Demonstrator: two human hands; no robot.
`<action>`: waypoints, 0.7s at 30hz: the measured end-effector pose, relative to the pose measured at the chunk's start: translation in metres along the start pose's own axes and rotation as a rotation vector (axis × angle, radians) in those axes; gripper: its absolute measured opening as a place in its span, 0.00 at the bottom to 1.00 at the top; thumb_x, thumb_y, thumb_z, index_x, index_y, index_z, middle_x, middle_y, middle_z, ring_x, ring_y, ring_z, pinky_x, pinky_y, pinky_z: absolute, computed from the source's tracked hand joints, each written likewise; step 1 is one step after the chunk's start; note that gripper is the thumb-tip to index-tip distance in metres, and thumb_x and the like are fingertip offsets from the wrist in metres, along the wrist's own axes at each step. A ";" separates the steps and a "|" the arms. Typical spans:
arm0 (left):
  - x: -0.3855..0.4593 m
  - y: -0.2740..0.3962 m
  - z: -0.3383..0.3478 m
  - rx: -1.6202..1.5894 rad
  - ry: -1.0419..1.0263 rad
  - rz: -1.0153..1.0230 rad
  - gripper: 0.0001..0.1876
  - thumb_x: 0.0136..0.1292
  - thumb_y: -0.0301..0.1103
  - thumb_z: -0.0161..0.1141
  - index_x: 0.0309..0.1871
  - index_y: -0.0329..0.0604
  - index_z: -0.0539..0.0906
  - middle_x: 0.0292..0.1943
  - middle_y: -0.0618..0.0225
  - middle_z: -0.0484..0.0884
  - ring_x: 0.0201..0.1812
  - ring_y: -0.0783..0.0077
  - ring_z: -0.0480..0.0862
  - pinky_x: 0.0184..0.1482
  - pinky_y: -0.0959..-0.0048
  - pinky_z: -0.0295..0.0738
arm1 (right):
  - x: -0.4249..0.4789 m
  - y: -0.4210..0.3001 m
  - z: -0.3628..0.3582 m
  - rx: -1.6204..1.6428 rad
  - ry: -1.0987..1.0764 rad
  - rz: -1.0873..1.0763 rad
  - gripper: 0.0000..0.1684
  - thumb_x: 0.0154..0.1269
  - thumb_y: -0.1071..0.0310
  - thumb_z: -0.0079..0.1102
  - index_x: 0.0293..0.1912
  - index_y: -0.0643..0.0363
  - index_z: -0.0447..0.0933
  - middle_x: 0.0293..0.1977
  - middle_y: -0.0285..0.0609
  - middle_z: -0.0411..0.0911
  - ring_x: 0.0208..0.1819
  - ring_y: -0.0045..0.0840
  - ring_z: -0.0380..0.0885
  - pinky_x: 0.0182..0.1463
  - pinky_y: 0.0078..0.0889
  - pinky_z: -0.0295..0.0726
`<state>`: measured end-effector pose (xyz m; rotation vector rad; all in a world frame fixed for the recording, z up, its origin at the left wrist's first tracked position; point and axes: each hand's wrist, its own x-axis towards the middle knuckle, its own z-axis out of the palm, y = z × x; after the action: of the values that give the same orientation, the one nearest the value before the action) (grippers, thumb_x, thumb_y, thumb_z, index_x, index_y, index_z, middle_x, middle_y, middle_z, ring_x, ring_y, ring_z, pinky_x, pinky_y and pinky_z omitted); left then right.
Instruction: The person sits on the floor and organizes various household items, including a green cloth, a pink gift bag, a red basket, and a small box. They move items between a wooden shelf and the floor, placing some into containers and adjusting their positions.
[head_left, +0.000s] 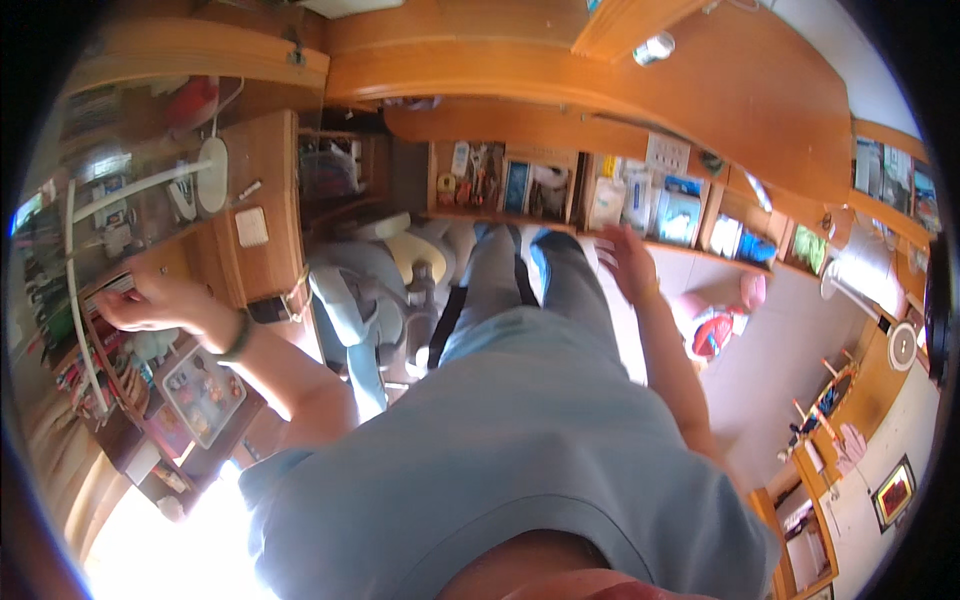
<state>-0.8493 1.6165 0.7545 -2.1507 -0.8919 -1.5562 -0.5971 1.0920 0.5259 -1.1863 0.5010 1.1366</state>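
On the left side, my left hand (142, 304) is raised with curled fingers, beside the white arm of a desk lamp (135, 187) and a row of books or folders (109, 341). Whether it grips something is unclear. A translucent tray of small items (202, 394) lies below its wrist. My right hand (626, 259) hangs low at the right with fingers somewhat apart and nothing visible in it. It is nearest to an open drawer holding packets and boxes (637, 199). Another open drawer holds scissors and small tools (472, 176).
A wooden desk or cabinet (487, 71) spans the top. A swivel chair (390, 300) stands left of my legs. Pink and red items (712, 330) lie on the floor at the right. A white fan or lamp (901, 346) and a wooden cabinet (817, 480) stand farther right.
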 end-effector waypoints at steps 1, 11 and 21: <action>0.021 -0.009 -0.001 -0.292 -0.046 -0.327 0.33 0.60 0.49 0.57 0.58 0.32 0.63 0.55 0.49 0.69 0.50 0.47 0.73 0.54 0.46 0.67 | 0.007 0.000 0.001 -0.035 -0.063 -0.012 0.24 0.69 0.47 0.42 0.53 0.53 0.72 0.41 0.36 0.77 0.39 0.20 0.73 0.46 0.26 0.70; 0.058 0.016 0.008 -2.282 -0.529 -0.757 0.43 0.63 0.67 0.24 0.61 0.35 0.65 0.61 0.42 0.63 0.61 0.41 0.64 0.63 0.37 0.50 | 0.014 0.025 0.068 -0.184 -0.168 0.157 0.26 0.68 0.46 0.46 0.51 0.57 0.73 0.40 0.38 0.77 0.39 0.20 0.75 0.43 0.22 0.73; 0.065 0.219 0.122 -1.406 -0.266 -0.636 0.14 0.64 0.37 0.52 0.49 0.40 0.71 0.43 0.65 0.73 0.48 0.72 0.70 0.50 0.68 0.65 | -0.006 0.013 0.059 -0.073 -0.127 0.065 0.23 0.70 0.51 0.43 0.53 0.58 0.71 0.41 0.38 0.76 0.41 0.19 0.75 0.44 0.23 0.75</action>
<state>-0.6033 1.5455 0.7926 -3.2095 -0.5849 -2.8233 -0.6245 1.1426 0.5455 -1.1597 0.4063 1.2866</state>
